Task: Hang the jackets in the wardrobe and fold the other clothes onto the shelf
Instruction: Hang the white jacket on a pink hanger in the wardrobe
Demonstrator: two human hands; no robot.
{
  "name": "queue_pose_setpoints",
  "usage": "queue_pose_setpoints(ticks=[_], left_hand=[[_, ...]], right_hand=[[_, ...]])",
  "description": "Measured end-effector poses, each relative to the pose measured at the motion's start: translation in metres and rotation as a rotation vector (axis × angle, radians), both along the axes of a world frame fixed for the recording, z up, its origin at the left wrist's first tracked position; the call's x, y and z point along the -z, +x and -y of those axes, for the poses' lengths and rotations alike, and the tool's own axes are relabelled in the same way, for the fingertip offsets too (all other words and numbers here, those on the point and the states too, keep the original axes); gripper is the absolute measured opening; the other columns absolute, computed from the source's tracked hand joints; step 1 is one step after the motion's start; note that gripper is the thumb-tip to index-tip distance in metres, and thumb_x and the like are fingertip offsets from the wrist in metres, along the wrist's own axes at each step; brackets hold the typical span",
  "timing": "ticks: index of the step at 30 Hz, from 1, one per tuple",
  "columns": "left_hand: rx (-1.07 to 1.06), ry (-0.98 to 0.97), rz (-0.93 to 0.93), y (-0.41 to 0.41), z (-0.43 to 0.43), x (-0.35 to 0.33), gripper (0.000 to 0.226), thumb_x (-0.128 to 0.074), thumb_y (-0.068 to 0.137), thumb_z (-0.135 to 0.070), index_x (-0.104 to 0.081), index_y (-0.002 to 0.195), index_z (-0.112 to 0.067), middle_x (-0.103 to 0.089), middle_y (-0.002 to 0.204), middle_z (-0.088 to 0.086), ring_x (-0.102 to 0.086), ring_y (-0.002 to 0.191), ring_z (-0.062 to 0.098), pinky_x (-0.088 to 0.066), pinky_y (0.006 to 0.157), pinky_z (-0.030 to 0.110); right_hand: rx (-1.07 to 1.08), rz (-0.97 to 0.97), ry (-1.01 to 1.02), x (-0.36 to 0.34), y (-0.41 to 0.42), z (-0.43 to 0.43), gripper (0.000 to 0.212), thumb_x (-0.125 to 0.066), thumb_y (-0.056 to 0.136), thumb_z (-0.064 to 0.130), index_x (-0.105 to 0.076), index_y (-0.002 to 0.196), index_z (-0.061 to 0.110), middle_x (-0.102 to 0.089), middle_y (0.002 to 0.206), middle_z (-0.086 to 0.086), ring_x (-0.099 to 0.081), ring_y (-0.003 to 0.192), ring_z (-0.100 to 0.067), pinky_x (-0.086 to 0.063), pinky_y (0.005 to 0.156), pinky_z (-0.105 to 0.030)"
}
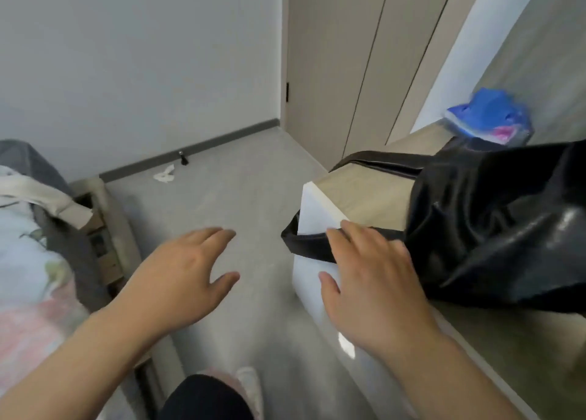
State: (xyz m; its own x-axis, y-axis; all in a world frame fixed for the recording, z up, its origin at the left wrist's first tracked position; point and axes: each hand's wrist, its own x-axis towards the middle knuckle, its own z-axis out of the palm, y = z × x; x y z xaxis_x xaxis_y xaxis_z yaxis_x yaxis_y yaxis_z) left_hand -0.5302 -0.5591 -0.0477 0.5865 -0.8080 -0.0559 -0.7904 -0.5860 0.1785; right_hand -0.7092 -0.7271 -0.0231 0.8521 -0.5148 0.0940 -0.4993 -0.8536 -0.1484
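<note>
- I judge the step in hand to be picking up the black jacket [494, 229] for hanging: it lies crumpled on the desk [364, 197], with one dark edge drooping over the near corner
- My right hand [371, 280] rests with straight fingers on that drooping edge, touching it but not grasping it
- My left hand [180, 280] hovers released above the floor [237, 197], holding nothing
- The next move, as I read it: curl the right fingers round the edge, bring the left hand across to share the weight, lift the jacket off the desk and carry it to the wardrobe [333, 70], whose doors look closed and would need opening
- Count: one black jacket; one blue and pink bundle of clothes [490, 115] farther along the desk, too blurred to say how many pieces; two hands, both empty
</note>
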Motion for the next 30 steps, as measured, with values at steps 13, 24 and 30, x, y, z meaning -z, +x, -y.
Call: queue_pose_setpoints(ticks=[13, 24, 30], left_hand=[[-0.354, 0.056, -0.204, 0.112, -0.019, -0.061, 0.059, -0.055, 0.092, -0.05, -0.047, 0.143, -0.02, -0.049, 0.145, -0.002, -0.049, 0.13, 0.02, -0.04, 0.106, 0.034], [-0.799, 0.066, -0.301, 0.153, -0.178, -0.207, 0.052, -0.056, 0.092, -0.049, -0.053, 0.138, -0.023, -0.058, 0.134, -0.007, -0.055, 0.121, 0.018, -0.043, 0.099, 0.031], [-0.945, 0.011, -0.331, 0.149, -0.224, -0.268, 0.061, -0.046, 0.094, -0.058, -0.039, 0.148, -0.03, -0.046, 0.144, -0.018, -0.045, 0.13, 0.006, -0.037, 0.107, 0.022]], right_hand=[[-0.186, -0.229, 0.126, -0.048, 0.19, 0.012, 0.057, -0.06, 0.092, 0.038, -0.048, 0.143, 0.015, -0.043, 0.149, -0.012, -0.04, 0.133, -0.035, -0.034, 0.108, -0.048], [-0.53, -0.44, 0.092, -0.192, 0.31, -0.052, 0.064, -0.054, 0.094, 0.044, -0.036, 0.151, 0.02, -0.033, 0.156, -0.006, -0.031, 0.141, -0.028, -0.027, 0.116, -0.04], [-0.63, -0.441, 0.084, -0.264, 0.363, -0.081, 0.065, -0.042, 0.098, 0.051, -0.02, 0.155, 0.03, -0.02, 0.161, 0.003, -0.021, 0.145, -0.019, -0.019, 0.119, -0.031]])
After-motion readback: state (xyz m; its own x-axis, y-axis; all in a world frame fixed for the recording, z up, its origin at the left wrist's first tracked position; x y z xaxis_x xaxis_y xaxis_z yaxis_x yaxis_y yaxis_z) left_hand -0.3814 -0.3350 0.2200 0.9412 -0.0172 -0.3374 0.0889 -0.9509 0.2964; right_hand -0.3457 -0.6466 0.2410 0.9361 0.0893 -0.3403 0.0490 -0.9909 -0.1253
